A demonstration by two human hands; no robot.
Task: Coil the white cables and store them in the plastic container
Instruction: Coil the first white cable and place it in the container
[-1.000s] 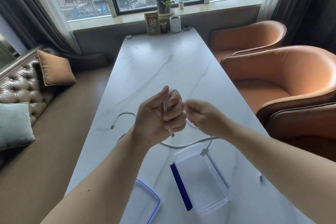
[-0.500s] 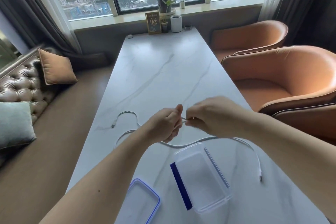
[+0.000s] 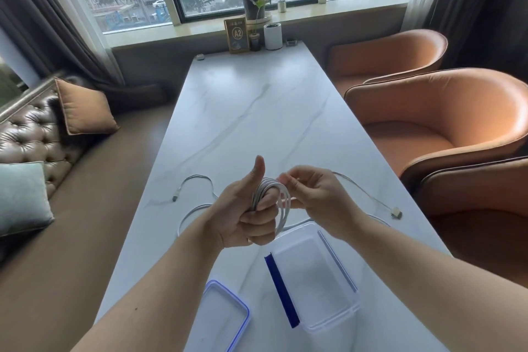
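Note:
My left hand [image 3: 245, 214] is raised above the table, thumb up, with several loops of a white cable [image 3: 281, 203] wound around its curled fingers. My right hand [image 3: 317, 197] pinches the same cable next to the loops. The cable's free end trails right in the air to a plug [image 3: 396, 213]. A second white cable [image 3: 197, 203] lies loose on the marble table [image 3: 257, 111], left of my hands. The open clear plastic container [image 3: 340, 308] with blue clips stands just below my hands.
The container's blue-rimmed lid [image 3: 228, 320] lies near the table's front edge. Orange armchairs [image 3: 445, 120] line the right side and a tufted sofa [image 3: 31, 134] the left. A sign [image 3: 238, 35], a white cup [image 3: 273, 36] and a potted plant [image 3: 253, 6] stand at the far end.
My left hand has turned thumb up with more loops around its fingers. My right hand has brought the cable round, and the plug end has lifted off the table at the right.

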